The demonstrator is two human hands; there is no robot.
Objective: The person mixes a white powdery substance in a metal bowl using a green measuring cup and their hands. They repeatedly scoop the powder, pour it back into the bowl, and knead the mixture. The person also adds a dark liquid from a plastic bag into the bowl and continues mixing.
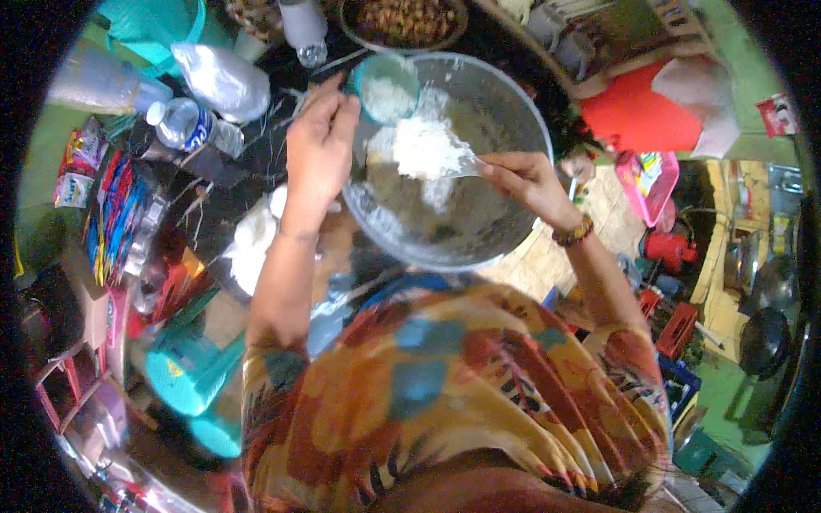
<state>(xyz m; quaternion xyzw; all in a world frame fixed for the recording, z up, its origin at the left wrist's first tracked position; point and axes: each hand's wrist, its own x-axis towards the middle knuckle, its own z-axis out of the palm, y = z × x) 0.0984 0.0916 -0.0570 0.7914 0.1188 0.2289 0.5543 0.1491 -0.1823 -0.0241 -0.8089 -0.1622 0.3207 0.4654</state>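
A wide round metal basin (507,218) lies before me, with white powder scattered over its inside. At the basin's far left edge, my left hand (326,128) holds a translucent teal plastic cup (357,83) by its side; some white powder shows in it. My right hand (523,186) reaches in from the right and pinches the narrow end of what looks like a clear plastic scoop (470,168). A heap of white powder (423,149) covers most of this scoop, just below the cup. Blur hides the scoop's exact shape.
Left of the basin are a plastic water bottle (183,123), a filled clear bag (221,80) and a white bag (253,240). A bowl of brown pieces (407,22) stands beyond the basin. A pink basket (651,186) is at right; a teal plastic stool (186,372) stands lower left.
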